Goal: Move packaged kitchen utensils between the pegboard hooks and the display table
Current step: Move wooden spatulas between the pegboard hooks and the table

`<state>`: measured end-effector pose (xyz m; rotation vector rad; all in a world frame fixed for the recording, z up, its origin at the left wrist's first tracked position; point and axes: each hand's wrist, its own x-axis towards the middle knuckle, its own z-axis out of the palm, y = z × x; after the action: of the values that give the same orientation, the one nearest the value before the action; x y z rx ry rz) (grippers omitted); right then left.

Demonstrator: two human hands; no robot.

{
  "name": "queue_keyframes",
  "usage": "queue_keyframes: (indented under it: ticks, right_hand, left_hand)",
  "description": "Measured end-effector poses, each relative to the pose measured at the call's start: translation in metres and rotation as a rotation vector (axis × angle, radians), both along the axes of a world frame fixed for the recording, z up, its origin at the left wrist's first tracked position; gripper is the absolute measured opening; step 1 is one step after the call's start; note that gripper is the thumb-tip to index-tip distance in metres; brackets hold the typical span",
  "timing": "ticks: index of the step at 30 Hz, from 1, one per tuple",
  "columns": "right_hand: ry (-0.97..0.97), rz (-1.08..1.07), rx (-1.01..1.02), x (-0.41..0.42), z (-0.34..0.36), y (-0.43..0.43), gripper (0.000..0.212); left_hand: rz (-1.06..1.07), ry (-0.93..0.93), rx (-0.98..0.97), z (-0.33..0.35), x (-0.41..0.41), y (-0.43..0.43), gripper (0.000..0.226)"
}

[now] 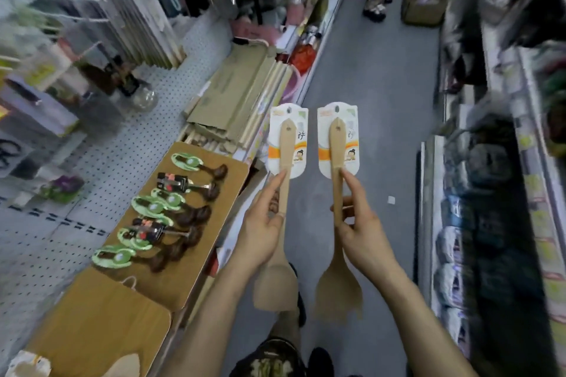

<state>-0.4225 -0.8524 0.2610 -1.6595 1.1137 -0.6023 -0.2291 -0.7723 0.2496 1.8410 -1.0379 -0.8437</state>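
Head view: both hands are up over the aisle floor, just off the right edge of the display table. The L hand grips the handle of the left wooden spatula. Its fingers are curled round the handle, and the index finger lies straight along it up to the lower edge of the left card. The R hand holds the right wooden spatula in a similar way: thumb & fingers pinch the handle, and the index reaches the right card. On both spatulas the card end points away from the person and the blade toward the body; they are side by side, not touching. On the table, approx. along its middle, dark spoons on green cards lie in a row. The pegboard is at the table's left edge
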Motion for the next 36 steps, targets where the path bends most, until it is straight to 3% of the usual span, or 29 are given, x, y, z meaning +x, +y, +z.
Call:
queue_keyframes:
  ticks: [4, 11, 23, 30, 36]
  right_hand:
    - [0.039, -0.061, -0.018, 0.016, 0.006, -0.065, 0.076]
    - [0.031, -0.139, -0.047, 0.052, 0.018, -0.159, 0.082]
    - [0.013, -0.083, -0.031, 0.078, 0.004, -0.354, 0.086]
    - [-0.007, 0.062, -0.062, 0.104, 0.024, -0.502, 0.084]
    - [0.028, 0.227, -0.111, 0.152, 0.033, -0.597, 0.091]
  left_hand:
    - [-0.087, 0.025, -0.058, 0.003, 0.025, -0.086, 0.096]
    - [-0.156, 0.089, -0.064, 0.006, 0.079, -0.2, 0.084]
    - [-0.207, 0.073, 0.005, -0.005, 0.098, -0.391, 0.084]
    - [-0.029, 0.052, -0.047, 0.02, 0.119, -0.51, 0.079]
    - [0.129, -0.032, -0.066, 0.026, 0.152, -0.57, 0.088]
